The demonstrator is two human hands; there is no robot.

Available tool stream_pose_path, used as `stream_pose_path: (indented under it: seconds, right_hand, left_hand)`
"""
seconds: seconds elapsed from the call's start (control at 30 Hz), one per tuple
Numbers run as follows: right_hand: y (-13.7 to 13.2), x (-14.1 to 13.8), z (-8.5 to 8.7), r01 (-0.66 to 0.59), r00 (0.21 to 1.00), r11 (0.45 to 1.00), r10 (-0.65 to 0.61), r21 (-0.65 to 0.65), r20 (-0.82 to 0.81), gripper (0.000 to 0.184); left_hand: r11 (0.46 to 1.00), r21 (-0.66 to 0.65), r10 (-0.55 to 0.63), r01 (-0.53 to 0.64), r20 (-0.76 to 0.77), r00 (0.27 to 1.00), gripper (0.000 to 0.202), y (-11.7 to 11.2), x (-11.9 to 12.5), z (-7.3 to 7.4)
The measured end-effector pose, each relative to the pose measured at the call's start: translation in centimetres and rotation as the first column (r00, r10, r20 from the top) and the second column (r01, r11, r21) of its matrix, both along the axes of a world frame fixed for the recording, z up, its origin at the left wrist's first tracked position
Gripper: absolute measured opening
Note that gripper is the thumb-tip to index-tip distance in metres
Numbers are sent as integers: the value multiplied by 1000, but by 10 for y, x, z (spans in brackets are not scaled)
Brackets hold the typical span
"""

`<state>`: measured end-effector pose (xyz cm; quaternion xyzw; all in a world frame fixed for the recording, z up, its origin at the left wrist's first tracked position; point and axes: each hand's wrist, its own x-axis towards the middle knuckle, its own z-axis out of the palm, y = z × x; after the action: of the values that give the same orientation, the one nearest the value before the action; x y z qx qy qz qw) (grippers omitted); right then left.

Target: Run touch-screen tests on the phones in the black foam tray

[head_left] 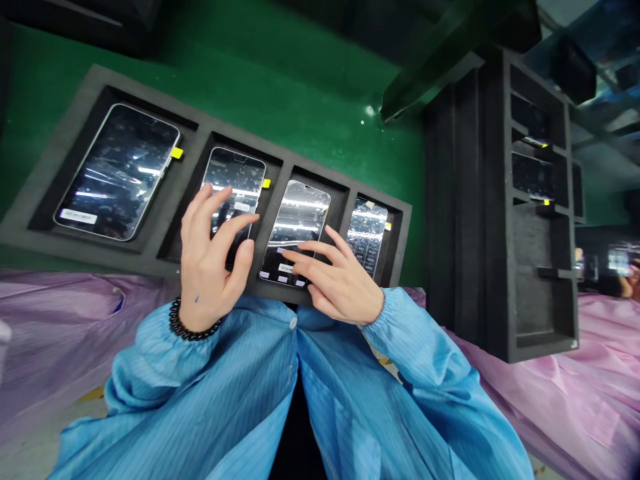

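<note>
A black foam tray (150,260) lies before me, with several smartphones set in its compartments. My left hand (213,257), fingers apart and curved, is over the second smartphone (237,173) from the left and hides its lower part. Over the lower half of the third smartphone (300,213) is my right hand (345,280), its fingers stretched out. Whether the fingertips touch the glass I cannot tell. The leftmost smartphone (120,173) has a white label and a yellow tab. At the right end, the fourth smartphone (367,230) shows rows of print on its front.
A stack of black foam trays (463,200) stands on the right; its outer tray holds smartphones in two compartments. Beneath everything is a green work surface (300,93). People in pink garments (600,347) are at both sides. A dark object (90,23) is at upper left.
</note>
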<state>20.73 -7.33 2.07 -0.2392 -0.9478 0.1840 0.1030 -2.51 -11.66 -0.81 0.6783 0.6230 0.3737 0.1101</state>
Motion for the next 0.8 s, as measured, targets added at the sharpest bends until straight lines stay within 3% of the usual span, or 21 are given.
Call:
stream_pose_path:
  seconds: [0.3, 0.8]
  right_hand:
    - [-5, -20, -8, -209, 978, 978, 210, 8, -9, 33]
    - [-22, 27, 6, -41, 994, 999, 39, -20, -106, 32]
  left_hand:
    - [999, 35, -17, 15, 49, 999, 34, 1, -1, -4]
    - [1000, 20, 0, 0, 14, 1000, 32, 1, -3, -4]
